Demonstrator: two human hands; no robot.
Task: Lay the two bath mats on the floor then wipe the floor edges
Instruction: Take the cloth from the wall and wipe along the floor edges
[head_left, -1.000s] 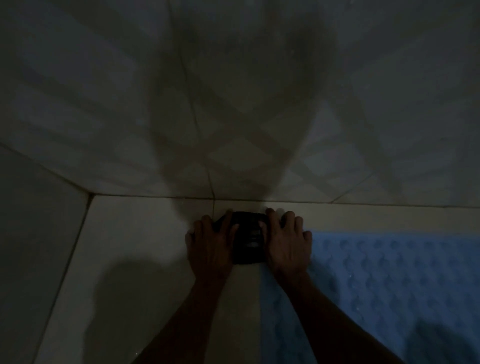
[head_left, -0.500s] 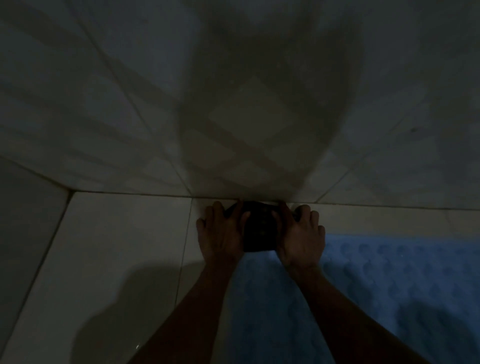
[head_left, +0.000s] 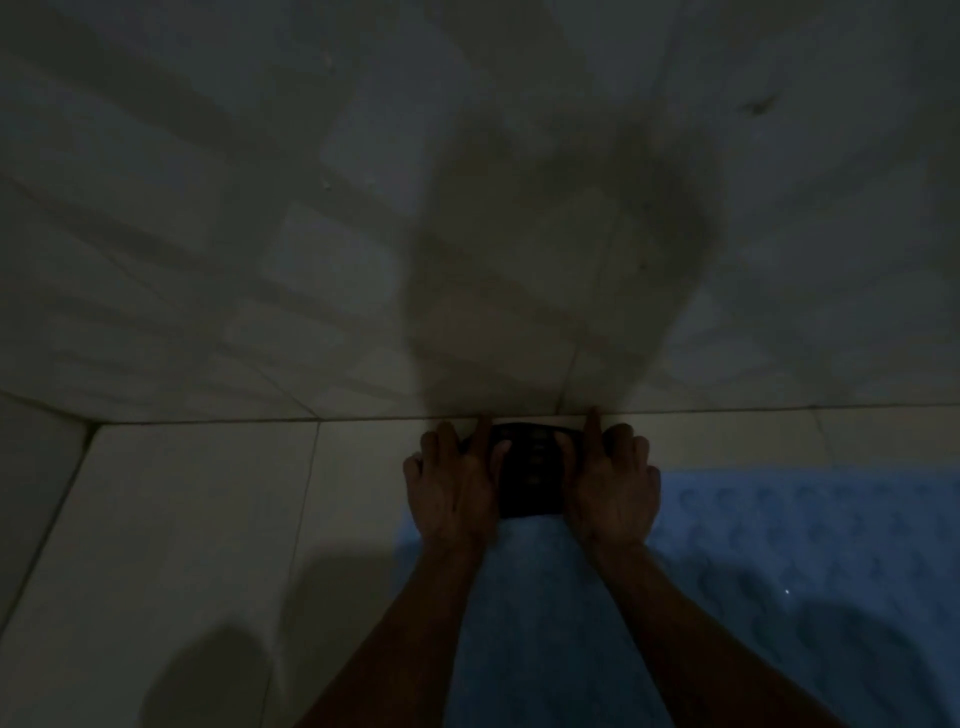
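The room is dim. A dark folded cloth (head_left: 530, 475) lies on the pale floor tile, right against the foot of the wall. My left hand (head_left: 454, 486) presses on its left side and my right hand (head_left: 613, 483) on its right side, with the fingers spread and their tips near the wall joint. A blue bath mat (head_left: 789, 561) with a bumpy pattern lies flat on the floor under my forearms and stretches off to the right. No second mat is in view.
The tiled wall (head_left: 467, 208) fills the upper half and carries my shadow. Its joint with the floor (head_left: 208, 420) runs across the frame. A second wall (head_left: 31, 493) closes the corner at the far left. Bare floor tiles (head_left: 197, 545) lie left of the mat.
Both hands and the cloth have slid to the right along the wall joint, away from the left corner and further over the blue mat's edge.
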